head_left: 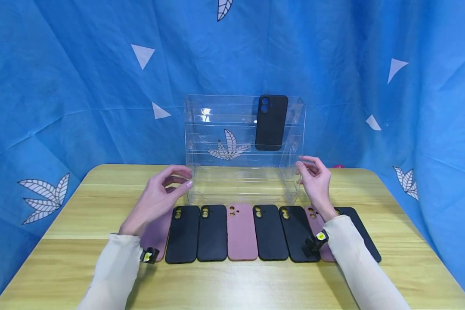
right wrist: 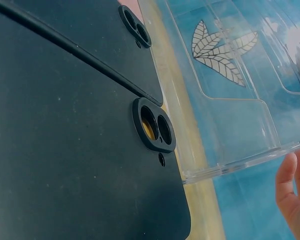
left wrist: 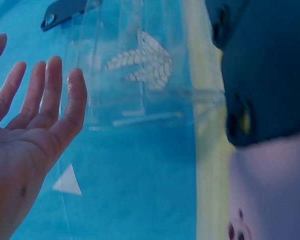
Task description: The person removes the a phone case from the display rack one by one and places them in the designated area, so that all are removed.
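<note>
A clear tiered display rack (head_left: 232,172) stands at the back of the table. One black phone case (head_left: 271,122) leans upright in its upper right part. My left hand (head_left: 159,193) is at the rack's lower left side, its fingers loosely bent and spread; the left wrist view shows nothing in that hand (left wrist: 35,125). At the opposite side, my right hand (head_left: 314,178) has its fingertips right at the rack's edge, and no object shows in its grasp. Before the rack lies a row of phone cases, among them a pink case (head_left: 242,232) and a black case (head_left: 271,232).
The row holds several black and pink cases, running from a pink case (head_left: 155,232) under my left wrist to a black case (head_left: 358,232) beside my right forearm. Behind the wooden table (head_left: 232,286) hangs a blue cloth (head_left: 100,86) with leaf prints.
</note>
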Tool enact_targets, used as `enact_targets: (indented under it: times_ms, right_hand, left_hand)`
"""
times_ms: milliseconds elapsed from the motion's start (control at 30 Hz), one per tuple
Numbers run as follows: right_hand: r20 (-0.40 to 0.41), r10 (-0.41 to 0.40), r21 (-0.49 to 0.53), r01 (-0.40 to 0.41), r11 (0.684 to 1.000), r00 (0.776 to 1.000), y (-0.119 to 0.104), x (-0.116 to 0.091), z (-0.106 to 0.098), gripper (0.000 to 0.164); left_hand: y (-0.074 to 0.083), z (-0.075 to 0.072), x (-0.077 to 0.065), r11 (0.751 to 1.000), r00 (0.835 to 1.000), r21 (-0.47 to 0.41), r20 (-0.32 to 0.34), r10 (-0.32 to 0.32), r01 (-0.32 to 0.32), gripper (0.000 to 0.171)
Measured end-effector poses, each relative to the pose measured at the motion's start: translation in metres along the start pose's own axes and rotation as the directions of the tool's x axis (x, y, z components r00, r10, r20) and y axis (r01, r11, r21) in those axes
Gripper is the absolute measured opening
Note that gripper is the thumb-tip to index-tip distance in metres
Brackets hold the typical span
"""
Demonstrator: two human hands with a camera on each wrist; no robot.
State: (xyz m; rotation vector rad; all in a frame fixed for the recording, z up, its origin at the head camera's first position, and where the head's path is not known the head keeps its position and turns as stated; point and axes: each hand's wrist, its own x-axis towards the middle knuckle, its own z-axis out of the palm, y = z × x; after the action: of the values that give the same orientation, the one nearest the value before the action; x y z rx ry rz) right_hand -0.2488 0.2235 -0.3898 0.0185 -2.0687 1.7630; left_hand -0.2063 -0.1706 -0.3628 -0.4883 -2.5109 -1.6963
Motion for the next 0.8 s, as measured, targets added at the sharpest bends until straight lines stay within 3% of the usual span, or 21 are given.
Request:
enact_targets:
  times_ms: [333,633,800]
  right_hand:
    - [0.007,0.015,0.027,-0.015,1.0,1.0,0.0,0.001,-0.001,0.032]
    - [-0.007,0.001,0.024,-0.001,1.0,1.0,0.028,0.01,-0.003,0.032]
    - [-0.013,-0.029,0.025,0.029,0.999,1.0,0.032,0.011,-0.003,0.032]
  left_hand:
    - [0.024,0.024,0.032,0.993,0.997,-0.096,-0.014,0.072,-0.073,0.034]
    - [0.043,0.043,0.064,0.977,0.987,-0.142,-0.041,0.156,-0.16,0.034]
    - [0.05,0.052,0.078,0.967,0.982,-0.174,-0.068,0.174,-0.184,0.034]
